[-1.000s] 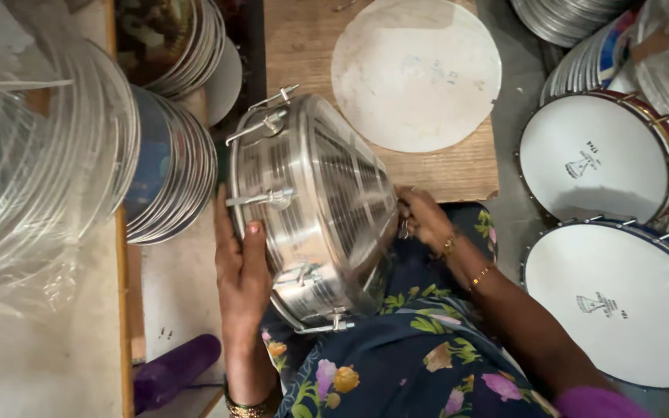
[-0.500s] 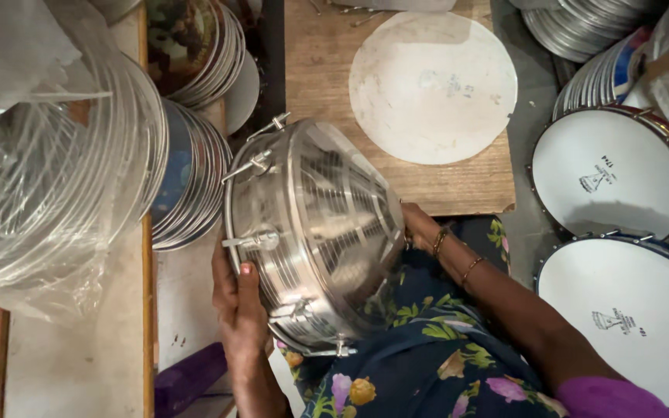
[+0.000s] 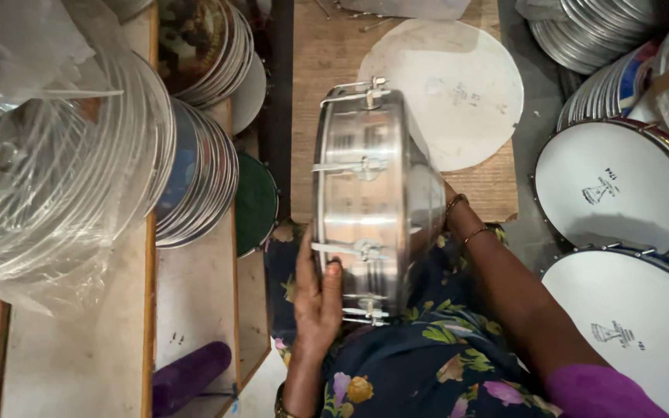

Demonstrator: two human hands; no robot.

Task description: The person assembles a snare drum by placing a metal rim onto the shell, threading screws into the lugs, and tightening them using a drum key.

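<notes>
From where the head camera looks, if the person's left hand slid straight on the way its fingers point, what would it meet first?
The left hand points up the frame along the steel drum shell. It would likely meet the tension lug just above its fingertips first, though depth is unclear.

Steel drum shell (image 3: 373, 201) turned edge-on, open face now hidden; left hand (image 3: 315, 302) shifted up its rim

A wooden bench (image 3: 327, 116) runs ahead, a pale round skin (image 3: 451, 93) lying flat on it; stacked metal hoops (image 3: 203, 178) crowd the left, some wrapped in clear plastic (image 3: 48, 178); finished white-headed drums (image 3: 617, 186) lean at the right; a purple roll (image 3: 187, 375) lies low left; light is soft, even.
</notes>
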